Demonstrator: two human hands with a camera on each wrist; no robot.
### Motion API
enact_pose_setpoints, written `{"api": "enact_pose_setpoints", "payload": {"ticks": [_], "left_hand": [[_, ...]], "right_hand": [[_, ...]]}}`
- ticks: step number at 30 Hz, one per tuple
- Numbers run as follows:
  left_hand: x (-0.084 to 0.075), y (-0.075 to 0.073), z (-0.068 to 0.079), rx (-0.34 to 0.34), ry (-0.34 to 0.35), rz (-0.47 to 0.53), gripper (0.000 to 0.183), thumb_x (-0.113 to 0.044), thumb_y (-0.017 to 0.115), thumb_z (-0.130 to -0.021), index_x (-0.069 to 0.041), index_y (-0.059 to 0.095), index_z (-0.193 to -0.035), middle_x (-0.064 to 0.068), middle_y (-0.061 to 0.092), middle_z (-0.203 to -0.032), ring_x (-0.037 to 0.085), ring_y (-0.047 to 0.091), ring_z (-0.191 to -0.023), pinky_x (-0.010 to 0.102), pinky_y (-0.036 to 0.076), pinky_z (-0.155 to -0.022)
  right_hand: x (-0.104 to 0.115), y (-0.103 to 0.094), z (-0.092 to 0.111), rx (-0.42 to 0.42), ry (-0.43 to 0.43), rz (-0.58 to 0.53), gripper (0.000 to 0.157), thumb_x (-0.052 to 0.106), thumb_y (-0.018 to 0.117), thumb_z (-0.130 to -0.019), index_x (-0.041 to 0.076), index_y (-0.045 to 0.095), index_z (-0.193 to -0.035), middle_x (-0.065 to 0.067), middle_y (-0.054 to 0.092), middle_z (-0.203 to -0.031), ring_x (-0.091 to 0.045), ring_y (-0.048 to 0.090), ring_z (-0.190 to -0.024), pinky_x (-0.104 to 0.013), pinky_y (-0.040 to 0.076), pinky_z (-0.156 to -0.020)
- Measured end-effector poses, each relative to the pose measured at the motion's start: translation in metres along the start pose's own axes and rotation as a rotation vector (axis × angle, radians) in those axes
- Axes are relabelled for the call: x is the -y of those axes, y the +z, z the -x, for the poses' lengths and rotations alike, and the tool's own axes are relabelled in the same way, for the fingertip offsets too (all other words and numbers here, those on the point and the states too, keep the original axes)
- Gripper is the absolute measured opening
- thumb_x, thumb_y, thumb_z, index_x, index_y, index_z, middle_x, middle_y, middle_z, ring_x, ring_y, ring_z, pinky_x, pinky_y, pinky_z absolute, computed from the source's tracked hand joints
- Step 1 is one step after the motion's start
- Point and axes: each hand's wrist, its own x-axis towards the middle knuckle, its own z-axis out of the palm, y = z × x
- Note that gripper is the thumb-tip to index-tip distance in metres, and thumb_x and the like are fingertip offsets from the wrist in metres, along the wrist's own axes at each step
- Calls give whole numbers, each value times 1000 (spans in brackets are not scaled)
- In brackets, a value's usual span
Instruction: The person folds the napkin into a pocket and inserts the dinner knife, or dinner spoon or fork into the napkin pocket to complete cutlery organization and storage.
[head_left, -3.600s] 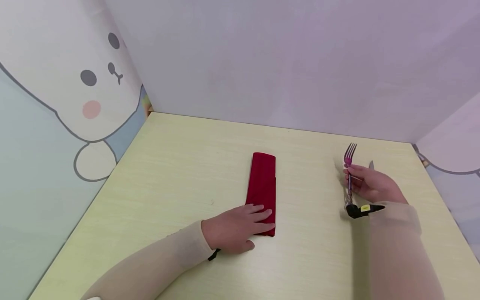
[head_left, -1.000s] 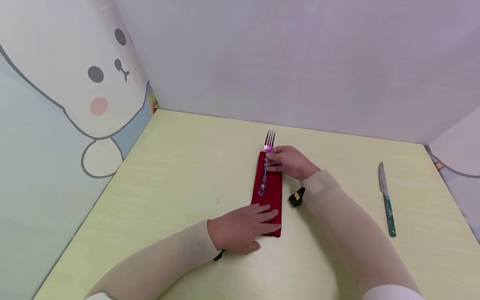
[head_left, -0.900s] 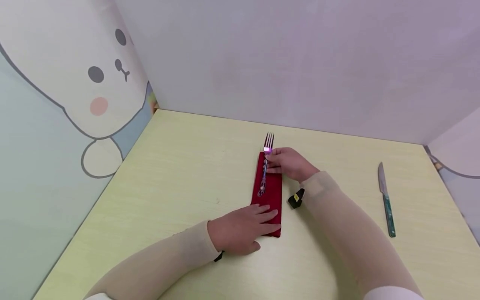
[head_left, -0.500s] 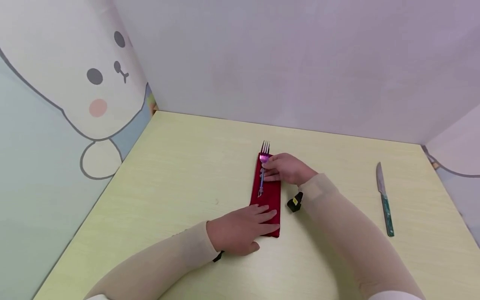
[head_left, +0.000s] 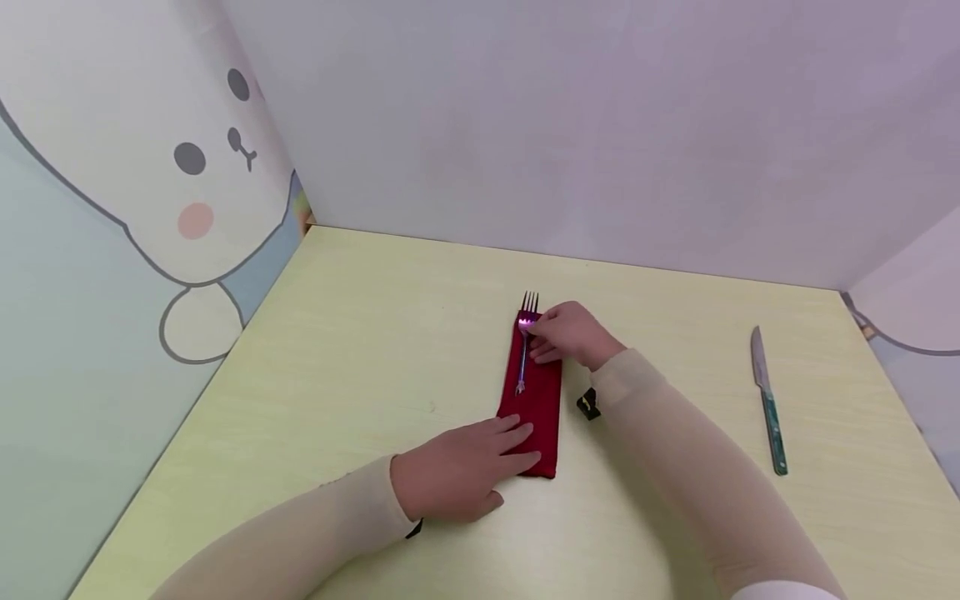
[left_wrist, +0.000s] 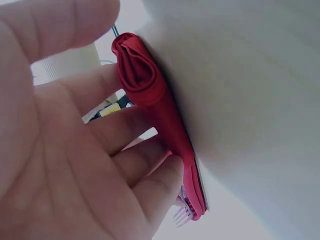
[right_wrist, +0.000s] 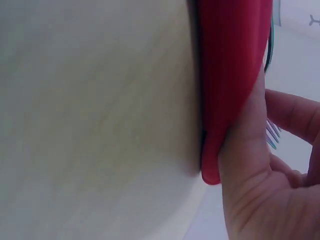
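Observation:
A folded dark red cloth point(head_left: 541, 400) lies lengthwise on the table, its layers rolled at the near end in the left wrist view. My left hand point(head_left: 453, 469) rests on its near part with fingers spread and extended. On the cloth's far part lies a shiny purple-tinted fork point(head_left: 522, 360), tines point(left_wrist: 184, 216) pointing away past the far edge. My right hand point(head_left: 573, 335) has its thumb and index fingertips at the fork's neck, the other fingers bent over the cloth. In the right wrist view, one finger point(right_wrist: 247, 145) lies along the red cloth point(right_wrist: 230, 60), with the tines point(right_wrist: 272, 134) behind.
A table knife point(head_left: 769, 400) with a green handle lies to the right, blade pointing away. The pale wooden table point(head_left: 375, 333) meets a whitish wall point(head_left: 525, 125) at the back. A wall with a cartoon animal print point(head_left: 187, 192) stands on the left.
My right hand has brought the fork from beside the knife leftward and lowered it onto the cloth. Its fingers have since shifted slightly right of the handle. My left hand has slid slightly left.

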Motion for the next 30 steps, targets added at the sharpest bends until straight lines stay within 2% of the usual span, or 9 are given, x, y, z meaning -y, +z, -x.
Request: {"api": "enact_pose_setpoints", "payload": {"ticks": [3, 6, 11, 15, 19, 26, 30], "left_hand": [[-2, -1, 0, 12, -14, 13, 66, -43, 68, -98, -22, 46, -157, 3, 36, -164, 25, 28, -153, 30, 26, -120], [-3, -2, 0, 17, -14, 8, 66, -43, 68, -98, -22, 46, -157, 4, 35, -165, 25, 27, -154, 30, 25, -121], [-2, -3, -1, 12, -10, 20, 67, -42, 69, -98, -22, 46, -157, 4, 35, -164, 25, 27, -153, 30, 27, -120], [-1, -2, -1, 9, -18, 43, 70, -42, 72, -95, -22, 45, -157, 3, 35, -164, 26, 28, -153, 30, 30, -119], [-1, -1, -1, 4, -14, 50, 69, -41, 71, -96, -22, 45, -158, 4, 35, -165, 26, 27, -153, 30, 28, -120], [1, 1, -1, 6, -16, 78, 69, -40, 70, -97, -22, 44, -158, 3, 33, -166, 25, 24, -154, 31, 28, -120], [2, 2, -2, 5, -11, 81, 69, -40, 71, -97, -22, 44, -158, 3, 33, -166, 25, 24, -154, 31, 28, -120]], "right_hand": [[2, -3, -2, -77, 9, 18, 27, 18, 64, -103, -7, 63, -112, -23, 68, -102, -28, 75, -81, -37, 62, -75], [3, -7, -4, -135, -14, -21, 29, 17, 64, -103, -7, 60, -119, -24, 66, -109, -28, 74, -86, -36, 62, -77], [4, -11, -10, -165, -54, -198, 35, 15, 63, -104, -7, 58, -131, -24, 63, -124, -29, 71, -97, -36, 60, -85], [4, -13, -14, -174, -84, -294, 35, 13, 63, -103, -7, 60, -132, -25, 64, -126, -28, 72, -97, -37, 59, -88], [3, -11, -16, -199, -124, -269, 32, 14, 66, -102, -6, 65, -128, -24, 65, -122, -27, 72, -96, -36, 59, -87], [8, -8, -19, -164, -146, -115, 30, 20, 64, -104, -1, 67, -126, -18, 65, -117, -27, 67, -96, -35, 59, -86], [6, -9, -22, -172, -140, -136, 27, 19, 63, -104, -1, 67, -122, -17, 64, -114, -26, 67, -92, -35, 60, -85]]}}
